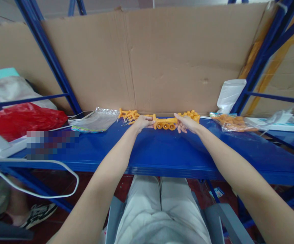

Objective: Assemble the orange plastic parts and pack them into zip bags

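Left hand point(145, 122) is pinching one end of a row of yellow pieces point(165, 121); the right hand point(188, 124), set apart, is touching the other end, its grip unclear.

Your blue shelf point(162, 152) carries clear bags point(100, 121) at left, yellow corkscrews point(129, 115) and a yellow heap point(192, 115) midway, a filled bag point(229, 122) at right

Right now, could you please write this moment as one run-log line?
left hand: at left end of yellow row; right hand: at right end; corkscrew pieces: left of left hand; bagged orange pieces: at right
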